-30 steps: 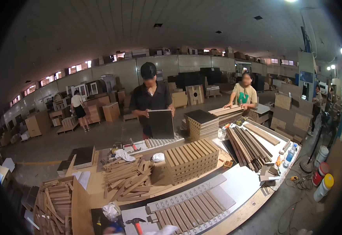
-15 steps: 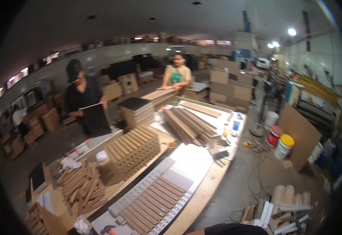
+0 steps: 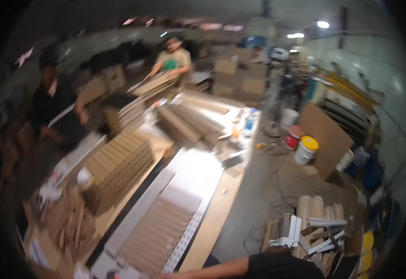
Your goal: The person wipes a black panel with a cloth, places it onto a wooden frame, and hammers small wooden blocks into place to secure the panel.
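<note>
in the head view, which is smeared by blur, the row of brown strips (image 3: 154, 235) lies at seven o'clock on the tabletop (image 3: 218, 202), side by side between a pale grey panel (image 3: 127, 224) and a white strip with marks or holes (image 3: 184, 239). the row as a whole runs from seven toward one o'clock; each strip's own long axis crosses it, roughly ten to four, and both ends look alike, so no front can be told.

at six o'clock a bare forearm (image 3: 221, 269) below a black sleeve (image 3: 284, 266) reaches leftward along the lower edge. what seems to be a sliver of the right hand (image 3: 166, 276) is nearest the row's lower end; whether its fingers are apart, together or clamped on anything i cannot tell (the edge cuts them off). the left hand is out of sight, its fingers likewise unknown.

my judgement is that the step in hand is arranging the strips in their row, with no grip on them visible; the next move calls for bringing both hands into view over the row and lining up the strip ends.

at eight o'clock is a loose wood pile (image 3: 70, 221); nearer nine, a slatted stack (image 3: 119, 160). between nine and ten, a co-worker in black (image 3: 49, 100) holds a dark panel (image 3: 70, 130).
</note>
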The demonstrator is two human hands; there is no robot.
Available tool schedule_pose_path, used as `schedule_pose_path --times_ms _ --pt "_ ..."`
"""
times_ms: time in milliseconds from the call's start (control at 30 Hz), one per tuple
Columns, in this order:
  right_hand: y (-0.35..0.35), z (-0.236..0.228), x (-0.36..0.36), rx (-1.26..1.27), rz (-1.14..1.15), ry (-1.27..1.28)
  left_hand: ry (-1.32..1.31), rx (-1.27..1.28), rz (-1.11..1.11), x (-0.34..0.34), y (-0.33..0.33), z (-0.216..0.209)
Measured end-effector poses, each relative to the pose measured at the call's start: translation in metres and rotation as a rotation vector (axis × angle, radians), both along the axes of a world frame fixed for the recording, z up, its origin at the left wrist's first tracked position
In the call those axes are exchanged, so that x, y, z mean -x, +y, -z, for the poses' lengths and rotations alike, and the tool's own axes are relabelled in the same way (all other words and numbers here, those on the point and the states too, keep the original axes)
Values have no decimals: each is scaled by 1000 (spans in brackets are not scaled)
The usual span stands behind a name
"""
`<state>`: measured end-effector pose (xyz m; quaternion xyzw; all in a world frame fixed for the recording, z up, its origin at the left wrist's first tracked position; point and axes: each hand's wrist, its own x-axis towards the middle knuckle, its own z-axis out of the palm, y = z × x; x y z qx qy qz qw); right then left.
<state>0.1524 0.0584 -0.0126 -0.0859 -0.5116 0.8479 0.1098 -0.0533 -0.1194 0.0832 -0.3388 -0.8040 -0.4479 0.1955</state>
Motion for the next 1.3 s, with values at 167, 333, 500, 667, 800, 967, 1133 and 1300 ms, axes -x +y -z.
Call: schedule_pose_path --times_ms 167,333,500,667,800,967,1133,1300 --pt "31 -57 -45 105 -52 -218 -88 367 -167 39 -50 60" --pt "53 -61 -55 134 -91 -290 -230 280 25 27 -32 52" --pt "73 -37 -75 70 183 -131 -309 328 81 25 -23 85" --pt "77 -47 -88 158 449 -182 -332 275 196 67 54 106" --pt "82 -47 -107 -21 467 -234 -236 286 336 83 146 99" --pt "113 -32 -138 -20 639 -222 -239 270 506 46 233 81" --pt "235 -17 -191 19 964 -305 -400 325 656 -24 323 81" --pt "426 18 -230 -326 1162 -538 -487 398 926 -151 501 55"
